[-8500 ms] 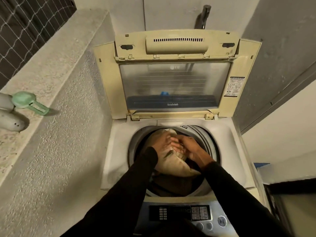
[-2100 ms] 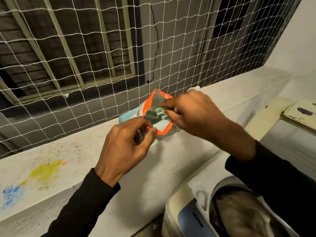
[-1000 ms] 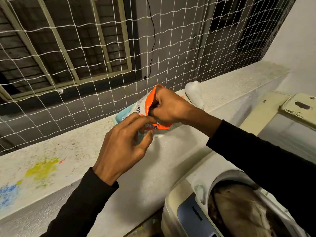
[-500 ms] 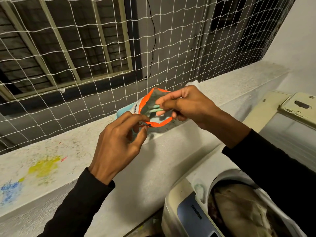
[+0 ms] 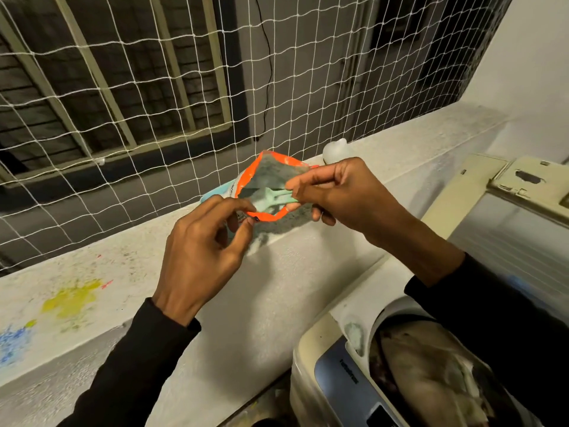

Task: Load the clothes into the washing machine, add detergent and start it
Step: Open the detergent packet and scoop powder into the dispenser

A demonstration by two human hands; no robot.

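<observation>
- One washing machine (image 5: pixel 335 374) at the near right corner, below the right forearm, drum open, filled with clothes (image 5: pixel 431 374) in a beige and dark heap, count not clear.
- Two black sleeves (image 5: pixel 138 362) reaching up from the bottom edge, one per arm.
- One left hand (image 5: pixel 200 251), back toward the camera, wrist bent up, thumb and forefinger pinched shut on the lower orange rim of the detergent pouch (image 5: pixel 268 177).
- One right hand (image 5: pixel 341 192), just right of the left and slightly higher, fingers curled, thumb and forefinger gripping the handle of one pale green scoop (image 5: pixel 271 197) at the pouch mouth.
- One pouch, between the two hands, mouth spread open toward the camera, resting on the ledge (image 5: pixel 101 272).
- One white bottle (image 5: pixel 334 149) on the ledge just behind the right hand, mostly hidden.
- Yellow and blue paint stains on the ledge, well left of the left hand.
- One white net (image 5: pixel 154 72) beyond the ledge, past both hands.
</observation>
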